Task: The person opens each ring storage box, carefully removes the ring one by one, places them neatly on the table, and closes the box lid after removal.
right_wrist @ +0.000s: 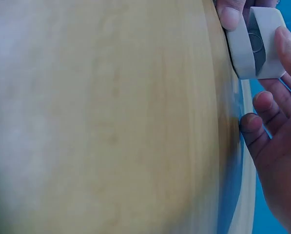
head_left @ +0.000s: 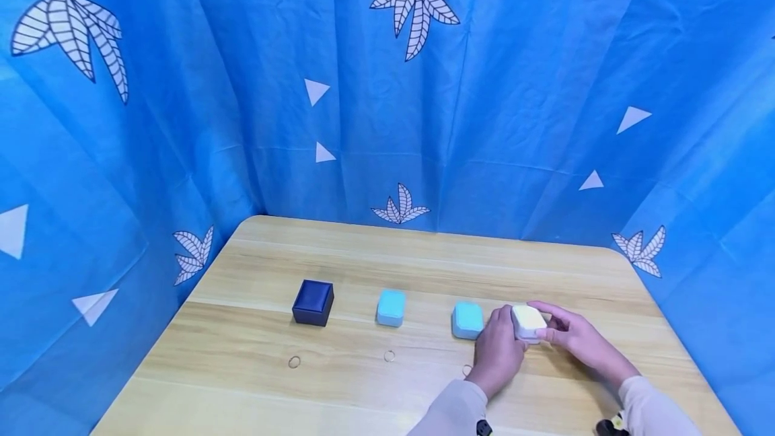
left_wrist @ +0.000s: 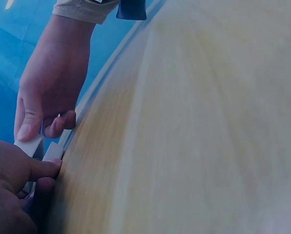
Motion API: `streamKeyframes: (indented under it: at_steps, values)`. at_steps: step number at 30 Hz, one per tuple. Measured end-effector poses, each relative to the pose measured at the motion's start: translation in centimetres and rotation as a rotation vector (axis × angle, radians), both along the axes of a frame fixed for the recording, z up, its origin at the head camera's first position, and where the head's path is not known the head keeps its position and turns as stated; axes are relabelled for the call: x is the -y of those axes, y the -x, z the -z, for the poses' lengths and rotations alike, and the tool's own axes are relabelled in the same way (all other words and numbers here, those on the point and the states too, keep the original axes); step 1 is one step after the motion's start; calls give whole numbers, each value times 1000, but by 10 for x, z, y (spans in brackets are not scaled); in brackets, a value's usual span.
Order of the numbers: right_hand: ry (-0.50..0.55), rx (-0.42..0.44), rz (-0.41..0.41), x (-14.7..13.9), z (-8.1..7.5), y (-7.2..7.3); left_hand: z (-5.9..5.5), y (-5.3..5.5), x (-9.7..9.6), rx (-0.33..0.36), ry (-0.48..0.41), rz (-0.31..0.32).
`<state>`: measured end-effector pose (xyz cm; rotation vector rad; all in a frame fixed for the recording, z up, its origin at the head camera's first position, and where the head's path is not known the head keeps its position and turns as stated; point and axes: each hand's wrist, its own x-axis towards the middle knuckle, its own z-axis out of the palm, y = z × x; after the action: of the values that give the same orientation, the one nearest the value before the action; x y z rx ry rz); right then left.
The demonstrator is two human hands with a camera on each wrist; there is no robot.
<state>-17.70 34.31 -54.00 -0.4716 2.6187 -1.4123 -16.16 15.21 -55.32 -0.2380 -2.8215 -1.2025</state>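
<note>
A small white ring box [head_left: 529, 319] with a cream top is at the right of the row, between both hands. My left hand [head_left: 500, 348] grips its lower part from the left. From the right, my right hand [head_left: 574, 338] pinches the lid with thumb and fingers. In the right wrist view the white ring box [right_wrist: 273, 44] is parted by a gap, lid tilted off the base. A thin ring [right_wrist: 256, 43] shows inside that gap. The left wrist view has the box [left_wrist: 33, 146] partly hidden behind the left hand's fingers.
Left of the hands stand a turquoise box [head_left: 467, 319], another turquoise box [head_left: 391, 307] and a dark blue box [head_left: 312, 302]. In front of them lie a ring [head_left: 294, 362], a second ring [head_left: 389, 356] and a third ring [head_left: 467, 370] near the left wrist. A blue curtain [head_left: 272, 86] surrounds the wooden table [head_left: 242, 382].
</note>
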Motion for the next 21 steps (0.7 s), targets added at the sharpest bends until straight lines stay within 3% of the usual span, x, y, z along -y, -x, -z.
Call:
streamKeyframes:
  at_steps: [2,6,13,21]
  values:
    - [-17,-5,-1,0,-1,2,0,0,0,-1,-14,-1]
    - [-20,65,28,1,-5,5,1,1,0,-4,-13,-8]
    - [42,179,85,5,-8,8,1,0,-2,13,-1,-24]
    - [81,184,110,8,-5,14,0,0,-3,15,-15,-41]
